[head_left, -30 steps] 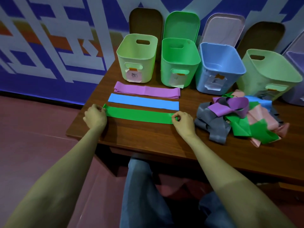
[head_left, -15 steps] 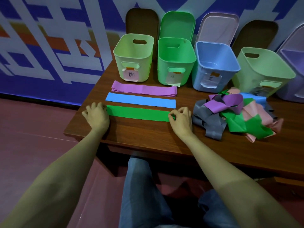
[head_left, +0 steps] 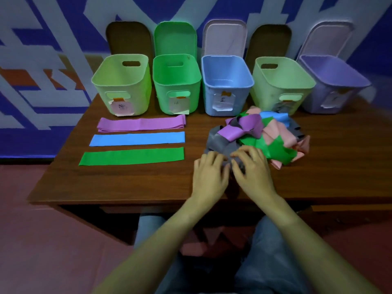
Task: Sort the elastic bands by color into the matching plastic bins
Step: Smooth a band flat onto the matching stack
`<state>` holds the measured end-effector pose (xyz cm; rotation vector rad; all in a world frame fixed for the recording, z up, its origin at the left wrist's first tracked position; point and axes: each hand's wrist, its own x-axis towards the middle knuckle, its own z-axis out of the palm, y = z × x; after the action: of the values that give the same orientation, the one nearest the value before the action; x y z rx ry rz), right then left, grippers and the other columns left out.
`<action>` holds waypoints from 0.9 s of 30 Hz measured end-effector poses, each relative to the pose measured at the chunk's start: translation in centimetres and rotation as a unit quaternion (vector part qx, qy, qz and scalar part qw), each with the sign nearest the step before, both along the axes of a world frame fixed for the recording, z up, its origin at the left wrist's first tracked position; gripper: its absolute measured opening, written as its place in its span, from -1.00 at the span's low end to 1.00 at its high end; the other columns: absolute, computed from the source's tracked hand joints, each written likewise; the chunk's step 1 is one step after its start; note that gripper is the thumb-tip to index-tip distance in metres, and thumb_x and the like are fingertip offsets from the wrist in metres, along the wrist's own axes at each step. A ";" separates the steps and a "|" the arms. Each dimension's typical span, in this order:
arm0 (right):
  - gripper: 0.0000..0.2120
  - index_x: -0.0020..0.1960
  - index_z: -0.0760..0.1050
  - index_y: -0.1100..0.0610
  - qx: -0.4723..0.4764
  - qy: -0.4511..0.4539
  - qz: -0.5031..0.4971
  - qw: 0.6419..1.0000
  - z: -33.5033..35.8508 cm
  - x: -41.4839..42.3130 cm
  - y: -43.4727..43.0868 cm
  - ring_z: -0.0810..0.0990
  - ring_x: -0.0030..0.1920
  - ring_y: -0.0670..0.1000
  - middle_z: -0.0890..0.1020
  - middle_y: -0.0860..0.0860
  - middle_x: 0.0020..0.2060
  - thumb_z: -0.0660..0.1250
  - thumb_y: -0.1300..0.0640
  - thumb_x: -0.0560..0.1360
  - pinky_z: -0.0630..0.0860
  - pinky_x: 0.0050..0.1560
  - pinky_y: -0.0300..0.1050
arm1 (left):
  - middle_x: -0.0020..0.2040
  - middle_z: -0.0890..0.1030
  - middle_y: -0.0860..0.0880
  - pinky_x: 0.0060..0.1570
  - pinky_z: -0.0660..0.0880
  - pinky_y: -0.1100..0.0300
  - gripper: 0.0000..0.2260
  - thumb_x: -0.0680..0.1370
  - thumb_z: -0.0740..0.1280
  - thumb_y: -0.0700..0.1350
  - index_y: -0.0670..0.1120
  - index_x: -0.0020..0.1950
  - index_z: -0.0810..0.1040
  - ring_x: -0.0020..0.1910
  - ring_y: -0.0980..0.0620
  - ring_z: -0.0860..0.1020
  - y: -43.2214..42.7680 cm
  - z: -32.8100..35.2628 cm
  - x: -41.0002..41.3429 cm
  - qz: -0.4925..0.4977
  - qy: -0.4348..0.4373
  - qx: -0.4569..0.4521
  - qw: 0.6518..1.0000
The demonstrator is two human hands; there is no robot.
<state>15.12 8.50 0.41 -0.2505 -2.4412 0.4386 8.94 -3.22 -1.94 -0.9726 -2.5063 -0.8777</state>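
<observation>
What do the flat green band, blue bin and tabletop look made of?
Green band: thin matte rubbery sheet, probably latex; lies dead flat.
Blue bin: moulded plastic, satin; smooth walls, rounded rim.
Tabletop: wood or wood-look laminate; visible grain, slight sheen.

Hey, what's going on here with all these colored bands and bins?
A person is sorting elastic bands. The left hand and right hand are on a grey band at the near edge of the tangled pile; the right seems to pinch it. A purple band, blue band and green band lie flat on the table. No band shows in the bins behind.
</observation>
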 end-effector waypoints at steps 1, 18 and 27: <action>-0.78 -0.04 0.56 0.16 0.002 0.000 -0.019 1.000 -0.3 0.9 1.4 0.45 -0.04 0.09 0.54 0.10 -0.08 0.21 0.11 0.42 0.37 -0.01 -0.06 | -0.07 0.54 -0.02 -0.10 0.30 0.08 -0.80 0.48 0.20 -0.02 -0.05 -0.02 0.56 -0.06 -0.09 0.50 1.5 0.0 0.5 -0.021 -0.009 0.005 1.000; -0.72 0.10 0.50 0.22 -0.049 -0.142 -0.182 0.972 -0.9 1.3 13.9 0.46 0.08 0.23 0.50 0.17 -0.03 0.40 0.23 0.40 0.39 0.08 0.09 | 0.05 0.58 -0.11 0.03 0.42 0.07 -0.79 0.48 0.38 -0.08 -0.13 0.06 0.61 0.06 -0.12 0.52 12.0 -1.1 -4.0 -0.121 -0.110 -0.068 0.984; -0.47 0.35 0.35 0.09 -0.120 -0.022 0.010 0.992 2.9 -1.9 11.2 0.31 0.31 0.01 0.43 0.06 0.25 0.33 0.16 0.39 0.22 0.31 -0.14 | -0.13 0.59 -0.06 -0.08 0.49 0.13 -0.89 0.61 0.21 -0.21 -0.12 -0.01 0.52 -0.09 0.03 0.55 11.2 7.9 -5.5 -0.154 -0.404 0.327 0.840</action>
<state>13.20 19.66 3.33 -0.3408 -2.4336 0.7451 3.48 8.00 5.97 -0.8607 -2.2626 -2.4716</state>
